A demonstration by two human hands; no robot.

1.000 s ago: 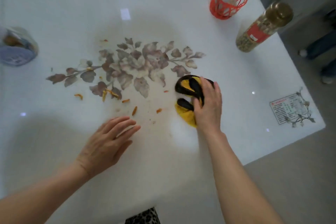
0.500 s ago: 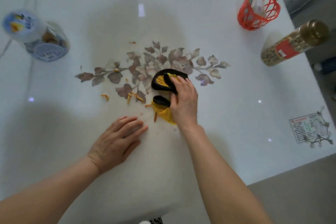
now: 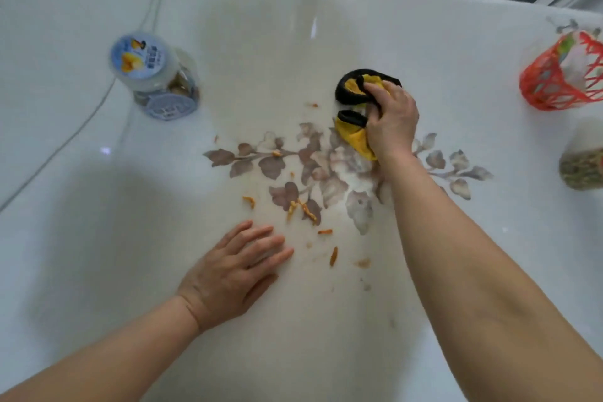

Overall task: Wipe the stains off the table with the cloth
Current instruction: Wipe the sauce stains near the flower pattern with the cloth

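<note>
Cloth, bunched in the right hand at upper centre, should press flat, sweeping toward the orange stains; left hand rests spread on the worktop.

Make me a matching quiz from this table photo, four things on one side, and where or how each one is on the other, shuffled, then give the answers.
Things:
1. cloth
2. left hand
3. orange basket
4. jar with the blue lid

Places or states:
A. standing at the far right of the table
B. resting flat, palm down, near the orange scraps
C. lying tipped on its side at the far left
D. bunched up under the right hand

Pairs: 1-D, 2-B, 3-A, 4-C
</note>
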